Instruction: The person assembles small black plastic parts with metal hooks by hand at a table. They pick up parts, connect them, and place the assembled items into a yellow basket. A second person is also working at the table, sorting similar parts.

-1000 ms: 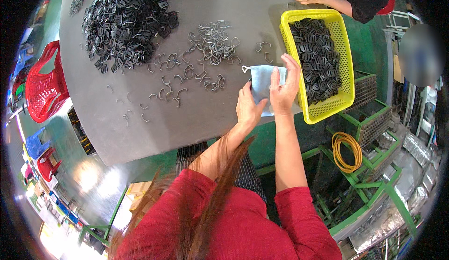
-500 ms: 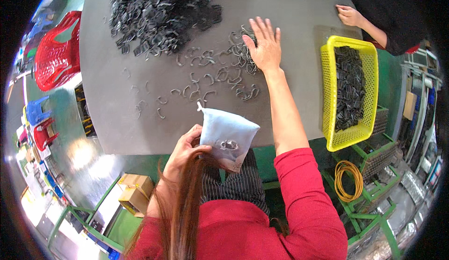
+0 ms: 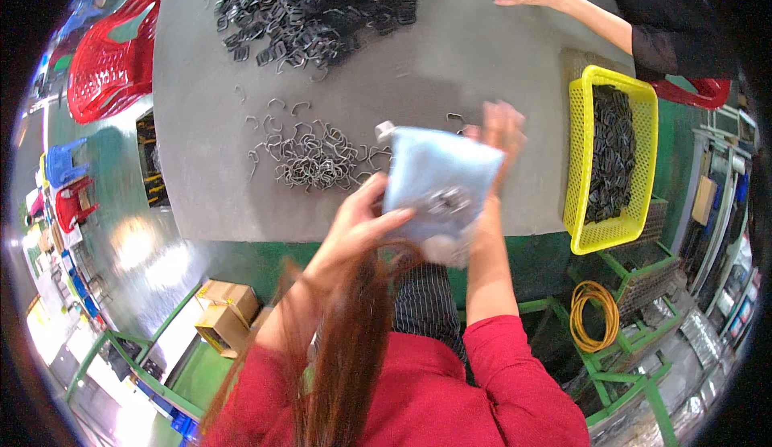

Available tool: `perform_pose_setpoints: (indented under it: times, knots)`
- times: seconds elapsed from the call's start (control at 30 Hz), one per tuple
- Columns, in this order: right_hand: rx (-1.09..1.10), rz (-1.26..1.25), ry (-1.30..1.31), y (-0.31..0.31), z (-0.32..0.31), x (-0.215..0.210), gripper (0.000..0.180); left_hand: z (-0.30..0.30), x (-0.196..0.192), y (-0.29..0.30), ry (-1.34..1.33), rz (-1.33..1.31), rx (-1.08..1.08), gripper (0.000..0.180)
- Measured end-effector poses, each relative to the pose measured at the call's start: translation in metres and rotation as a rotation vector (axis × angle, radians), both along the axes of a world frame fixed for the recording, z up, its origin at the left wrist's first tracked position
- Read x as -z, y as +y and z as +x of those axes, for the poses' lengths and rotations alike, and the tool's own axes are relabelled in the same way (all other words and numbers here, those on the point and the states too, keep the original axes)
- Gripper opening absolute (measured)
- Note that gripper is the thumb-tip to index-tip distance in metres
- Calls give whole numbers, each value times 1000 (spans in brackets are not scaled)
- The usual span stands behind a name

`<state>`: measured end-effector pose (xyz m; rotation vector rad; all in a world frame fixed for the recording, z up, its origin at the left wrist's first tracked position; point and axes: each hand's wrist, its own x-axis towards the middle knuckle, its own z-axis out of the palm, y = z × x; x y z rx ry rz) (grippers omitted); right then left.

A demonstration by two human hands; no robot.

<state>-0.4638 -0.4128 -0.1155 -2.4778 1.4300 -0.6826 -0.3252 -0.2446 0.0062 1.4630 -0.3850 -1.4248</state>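
Right of heaped, curved metal hooks [image 3: 316,162], our left hand [image 3: 360,215] clamps a squarish blue cloth pouch [image 3: 442,165] by its left edge; our right hand [image 3: 505,137] blurs behind it, its grip we cannot tell.

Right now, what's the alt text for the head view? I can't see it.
The person's left hand holds a pale blue pouch at a grey table, the blurred right hand partly behind it. Bent wire pieces lie left of the pouch, black pieces are heaped beyond, and a yellow basket of them stands at right.
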Motion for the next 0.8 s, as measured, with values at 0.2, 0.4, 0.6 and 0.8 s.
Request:
perform_pose_setpoints:
  times: [0.2,0.4,0.6,0.8]
  knots:
    - [-28,77,191,39,15,-1,67,-79,16,-133,-469,-27,268,39]
    - [-302,131,8,94,125,13,67,-67,35,-113,-603,-239,-189,25]
    - [-512,41,-26,80,223,18,61,31,71,65,-1124,-275,-274,21]
    - [-888,96,-102,113,280,16,55,31,117,95,-1227,-518,615,41]
